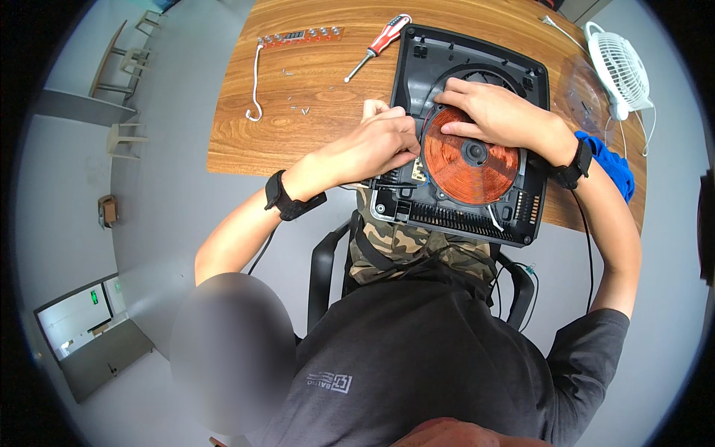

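Head view: the case lies on the table, its near end jutting past the table's near edge, above the lap. Left of the case, a strip of wood separates it from the loose screws and, farther off, the circuit board; the screwdriver lies just beside its far left corner. Right of the case, the fan and blue cloth crowd the table's right edge. The coil sits within the case, beneath the right hand, whose fingers are parted over its far side. The left hand is curled at the case's left side, fingertips drawn together beside the coil; I cannot tell what they pinch.
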The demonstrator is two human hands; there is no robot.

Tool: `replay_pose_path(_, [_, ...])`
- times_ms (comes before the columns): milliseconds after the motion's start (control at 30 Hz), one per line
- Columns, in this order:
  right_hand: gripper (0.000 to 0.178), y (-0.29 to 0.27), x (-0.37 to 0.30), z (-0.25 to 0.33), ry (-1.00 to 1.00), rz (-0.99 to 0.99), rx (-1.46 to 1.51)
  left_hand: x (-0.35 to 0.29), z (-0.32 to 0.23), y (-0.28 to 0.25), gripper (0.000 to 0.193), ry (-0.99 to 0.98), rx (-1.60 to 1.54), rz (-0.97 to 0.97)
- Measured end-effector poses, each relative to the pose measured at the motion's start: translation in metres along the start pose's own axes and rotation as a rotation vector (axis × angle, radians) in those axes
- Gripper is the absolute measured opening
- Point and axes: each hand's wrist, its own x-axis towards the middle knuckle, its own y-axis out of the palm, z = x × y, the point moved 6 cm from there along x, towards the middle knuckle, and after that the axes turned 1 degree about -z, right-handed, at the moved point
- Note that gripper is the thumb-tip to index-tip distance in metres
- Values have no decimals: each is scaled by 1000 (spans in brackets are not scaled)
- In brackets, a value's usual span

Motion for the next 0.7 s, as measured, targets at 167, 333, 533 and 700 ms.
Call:
replay_pose_path(167, [50,3,0,-2,47,49,5,0,-1,2,6,-19,-23,4])
replay_pose_path(333, [50,3,-1,-2,37,38,7,1,-2,0,7,-29,-8,-12])
replay_pose_path(533, [51,3,-1,-1,37,40,3,6,2,4,13,-129,-37,14])
replay_pose_path(700, [52,3,-1,-1,24,34,8,11,2,5,16,-164,-51,26])
